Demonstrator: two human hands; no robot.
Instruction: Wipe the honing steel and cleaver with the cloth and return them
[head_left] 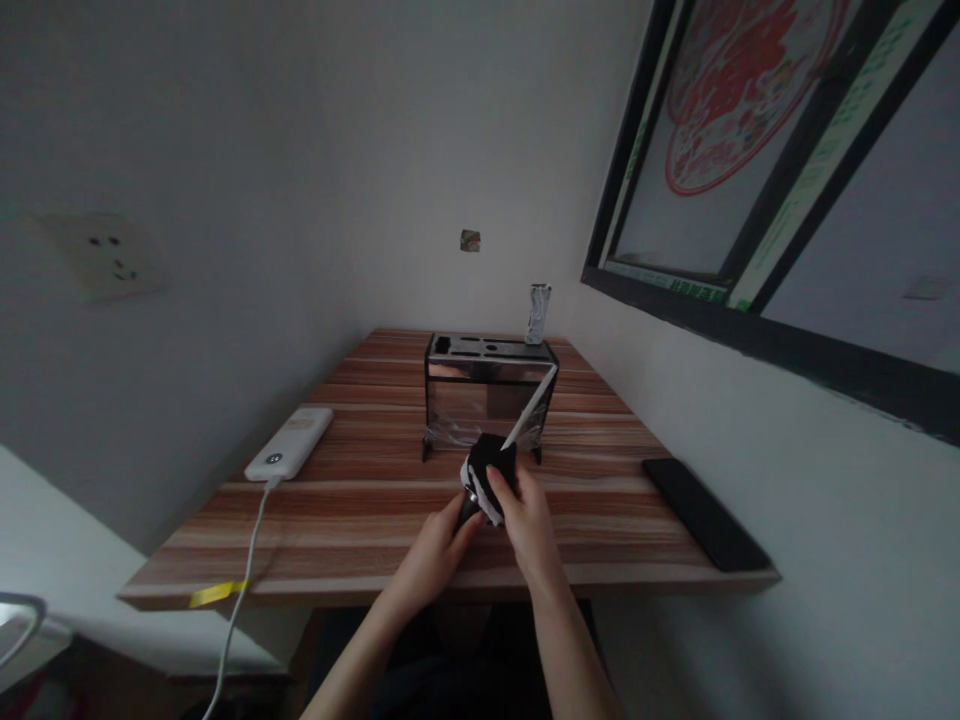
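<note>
Over the front middle of a wooden table, both my hands hold one long tool. My left hand is closed round its dark handle end. My right hand grips a black and white cloth wrapped round the tool. A pale blade or shaft sticks out of the cloth, slanting up and right toward a shiny metal holder with slots in its top, which stands just behind my hands.
A white power bank lies at the left with a white cable running off the front edge. A black phone lies at the right edge by the wall. A small silvery packet stands at the back.
</note>
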